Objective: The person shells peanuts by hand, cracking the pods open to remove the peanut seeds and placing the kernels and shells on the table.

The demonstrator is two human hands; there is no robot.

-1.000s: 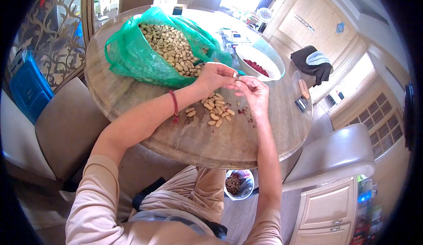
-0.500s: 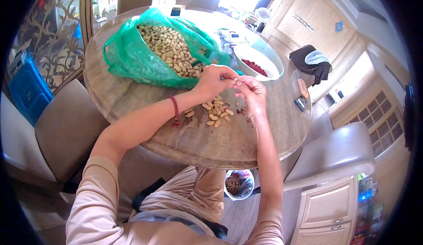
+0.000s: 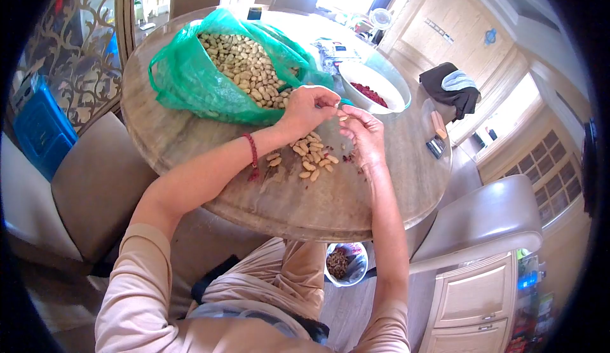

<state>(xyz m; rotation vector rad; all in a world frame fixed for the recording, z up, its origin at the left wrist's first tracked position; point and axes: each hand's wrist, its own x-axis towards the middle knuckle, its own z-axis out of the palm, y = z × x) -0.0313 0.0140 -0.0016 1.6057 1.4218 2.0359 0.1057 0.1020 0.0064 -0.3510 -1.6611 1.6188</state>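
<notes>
My left hand, a red braided bracelet on its wrist, is closed in a pinch just in front of the green bag. Its fingertips meet those of my right hand, which is curled closed around a pale peanut. How far the shell is split I cannot tell. Below the hands, a small pile of unshelled peanuts lies on the round table, with dark red skin bits beside it. Many more peanuts fill the open green plastic bag.
A white bowl with red-skinned kernels stands beyond my right hand. Under the table edge, a bin holds shells. Chairs flank the table. A small dark box lies near the right edge.
The fingertips have drawn slightly apart, and the pale peanut now shows more clearly at my right fingers. The bag and bowl stay in place.
</notes>
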